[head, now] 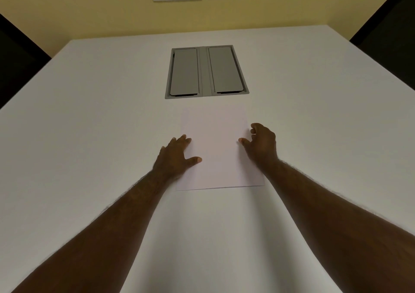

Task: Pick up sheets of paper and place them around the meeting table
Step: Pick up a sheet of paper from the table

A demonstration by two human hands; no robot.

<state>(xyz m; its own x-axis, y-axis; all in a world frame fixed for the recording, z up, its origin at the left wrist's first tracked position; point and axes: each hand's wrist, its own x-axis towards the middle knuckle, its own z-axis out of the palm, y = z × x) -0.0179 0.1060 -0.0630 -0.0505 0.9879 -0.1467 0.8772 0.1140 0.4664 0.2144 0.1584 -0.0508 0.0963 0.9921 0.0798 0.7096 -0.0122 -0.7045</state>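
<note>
White meeting table (89,117) bears paper sheets (219,149) near grey cable box (206,71).

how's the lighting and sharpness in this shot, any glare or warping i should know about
Head view: dim, even light with no glare; the paper barely stands out from the white table, its edges faint. Soft shadows fall beside the forearms. Wide-angle warping splays the table edges and stretches the arms toward the bottom corners. The left hand, right hand and grey cable box look reasonably sharp.

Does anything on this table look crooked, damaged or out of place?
Nothing stands out. The paper lies flat on the white table, roughly square to the closed grey cable box, with the left hand and right hand at its sides.
</note>
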